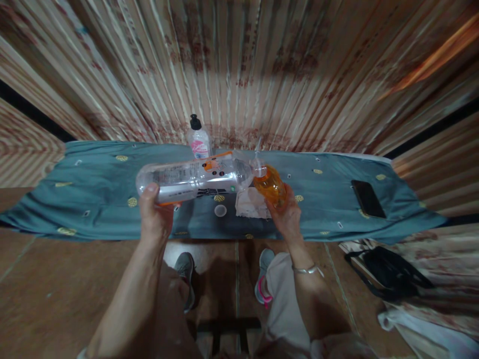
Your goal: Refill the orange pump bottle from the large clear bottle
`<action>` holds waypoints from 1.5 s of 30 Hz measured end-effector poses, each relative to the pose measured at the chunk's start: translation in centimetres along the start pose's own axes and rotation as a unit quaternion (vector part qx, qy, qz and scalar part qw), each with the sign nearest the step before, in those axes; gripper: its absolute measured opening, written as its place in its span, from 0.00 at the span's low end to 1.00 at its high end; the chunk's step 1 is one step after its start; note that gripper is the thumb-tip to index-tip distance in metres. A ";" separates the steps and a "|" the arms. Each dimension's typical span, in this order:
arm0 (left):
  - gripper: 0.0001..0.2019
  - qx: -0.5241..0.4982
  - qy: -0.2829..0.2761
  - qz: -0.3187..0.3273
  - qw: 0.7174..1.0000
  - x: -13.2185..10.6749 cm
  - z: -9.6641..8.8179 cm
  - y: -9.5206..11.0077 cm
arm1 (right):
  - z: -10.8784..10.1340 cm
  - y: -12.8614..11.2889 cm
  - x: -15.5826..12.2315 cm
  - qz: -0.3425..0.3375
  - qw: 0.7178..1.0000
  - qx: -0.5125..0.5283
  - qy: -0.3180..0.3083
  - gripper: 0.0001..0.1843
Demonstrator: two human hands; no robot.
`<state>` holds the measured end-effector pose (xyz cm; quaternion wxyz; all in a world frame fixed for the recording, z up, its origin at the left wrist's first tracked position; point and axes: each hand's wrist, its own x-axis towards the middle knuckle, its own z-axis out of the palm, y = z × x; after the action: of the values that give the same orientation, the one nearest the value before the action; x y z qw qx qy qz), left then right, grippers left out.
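My left hand (155,214) is closed round the base end of a large clear plastic bottle (179,180) with a silver and orange label. The bottle lies nearly level in the air, its neck pointing right. In my right hand (286,212) is a smaller bottle (271,187) of orange liquid, tilted with its neck toward the large one. The two mouths meet or almost meet; I cannot tell whether they touch. Below them on the cloth lie a folded pale cloth or tissue (252,204) and a small round translucent cap (220,211).
A teal patterned cloth (97,199) covers the narrow table. At its back stands a clear bottle with a black cap and pink label (199,142), close to the curtain (232,75). A phone (367,199) lies at the right. On the floor at right is a black bag (392,274).
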<state>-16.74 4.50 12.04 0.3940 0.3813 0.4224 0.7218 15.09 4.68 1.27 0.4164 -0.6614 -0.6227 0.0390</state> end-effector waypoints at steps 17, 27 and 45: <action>0.21 -0.048 0.011 0.000 0.999 -0.2 0.4 -0.1 | -0.2 -0.1 0.0 0.004 1.000 -0.014 -0.015 0.39; 0.21 -0.052 0.020 -0.003 0.998 -0.2 0.3 -0.1 | 0.0 -0.4 0.0 0.013 1.000 -0.010 0.004 0.39; 0.27 -0.048 0.029 -0.022 0.998 -0.6 0.0 -0.5 | 0.8 0.4 -0.4 0.017 1.000 0.002 0.018 0.43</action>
<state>-16.40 4.12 11.45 0.4157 0.3312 0.4067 0.7431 14.84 4.83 0.34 0.4284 -0.6715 -0.6036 0.0358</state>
